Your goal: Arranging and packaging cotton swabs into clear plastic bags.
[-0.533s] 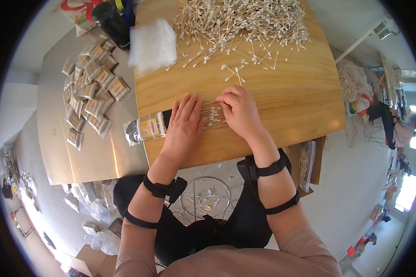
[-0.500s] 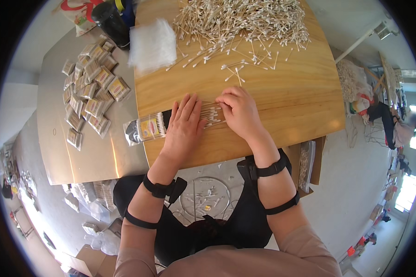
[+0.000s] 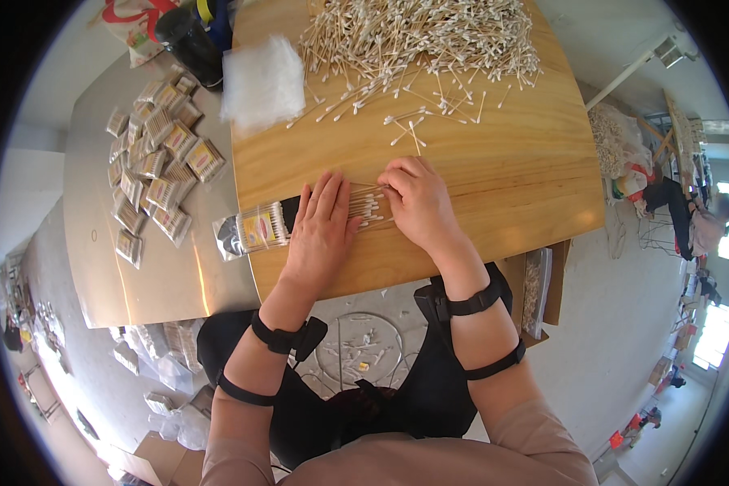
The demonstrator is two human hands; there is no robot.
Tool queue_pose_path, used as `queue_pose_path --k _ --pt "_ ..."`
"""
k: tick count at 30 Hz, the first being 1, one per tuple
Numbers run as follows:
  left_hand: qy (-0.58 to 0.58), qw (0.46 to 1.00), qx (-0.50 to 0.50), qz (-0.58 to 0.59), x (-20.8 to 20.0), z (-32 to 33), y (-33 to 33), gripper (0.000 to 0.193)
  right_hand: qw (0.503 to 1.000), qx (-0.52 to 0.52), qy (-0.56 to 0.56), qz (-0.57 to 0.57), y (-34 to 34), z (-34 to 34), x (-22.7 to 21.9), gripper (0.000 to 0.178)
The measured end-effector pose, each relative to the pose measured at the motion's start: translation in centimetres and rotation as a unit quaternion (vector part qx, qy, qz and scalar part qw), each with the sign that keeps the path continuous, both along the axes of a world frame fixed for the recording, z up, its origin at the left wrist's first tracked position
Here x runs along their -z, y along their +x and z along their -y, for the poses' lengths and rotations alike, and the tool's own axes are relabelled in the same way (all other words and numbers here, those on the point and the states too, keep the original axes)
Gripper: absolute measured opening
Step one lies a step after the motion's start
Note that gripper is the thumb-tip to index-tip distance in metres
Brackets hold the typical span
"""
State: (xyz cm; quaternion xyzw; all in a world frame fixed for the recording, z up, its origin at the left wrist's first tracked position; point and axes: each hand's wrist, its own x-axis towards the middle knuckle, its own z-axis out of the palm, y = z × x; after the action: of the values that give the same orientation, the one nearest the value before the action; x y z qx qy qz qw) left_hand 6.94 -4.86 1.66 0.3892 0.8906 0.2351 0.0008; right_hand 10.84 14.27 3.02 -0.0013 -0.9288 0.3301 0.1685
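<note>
My left hand [image 3: 322, 231] lies flat, fingers stretched, over a row of cotton swabs [image 3: 369, 207] on the wooden table. Left of it, a clear packet [image 3: 261, 228] with a yellow label and swabs inside hangs slightly past the table's left edge. Something black [image 3: 291, 212] shows between packet and hand. At the other end of the row, my right hand [image 3: 421, 202] pinches the tip of a cotton swab, with thumb and forefinger together. The middle of the row is hidden under my left palm.
A large heap of loose cotton swabs [image 3: 429, 40] covers the far side of the table [image 3: 526, 162]. Beside it lies a stack of clear plastic bags [image 3: 261, 85]. Filled swab packets [image 3: 166, 154] pile up on the metal table at left, near a black container [image 3: 190, 44].
My right hand has shifted very slightly at the swab ends, still pinching. My left hand stays flat over the row, and the scene has moved a little in view.
</note>
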Motion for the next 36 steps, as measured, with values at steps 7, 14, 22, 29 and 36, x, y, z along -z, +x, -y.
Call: queue_pose_path --k 7,14,22,29,36 --pt "0.019 1.0 -0.005 0.008 -0.2 -0.1 0.2 0.056 1.0 0.003 -0.007 -0.001 0.1 0.0 -0.1 0.01" --pt "0.039 0.999 -0.016 0.022 -0.6 -0.2 0.3 0.056 1.0 0.025 -0.002 -0.018 -0.3 0.4 -0.2 0.018" --pt "0.073 0.995 -0.006 0.072 -0.3 0.1 -0.1 0.044 0.999 -0.016 0.044 0.003 0.1 0.1 0.2 0.024" --pt "0.306 0.916 -0.049 0.254 -0.7 -0.3 0.5 0.046 0.987 0.045 -0.154 -0.006 1.9 1.5 0.0 0.024" --pt "0.49 0.781 -0.043 0.385 0.8 -0.8 0.8 0.061 0.971 0.035 -0.234 -0.02 1.6 4.0 0.6 0.041"
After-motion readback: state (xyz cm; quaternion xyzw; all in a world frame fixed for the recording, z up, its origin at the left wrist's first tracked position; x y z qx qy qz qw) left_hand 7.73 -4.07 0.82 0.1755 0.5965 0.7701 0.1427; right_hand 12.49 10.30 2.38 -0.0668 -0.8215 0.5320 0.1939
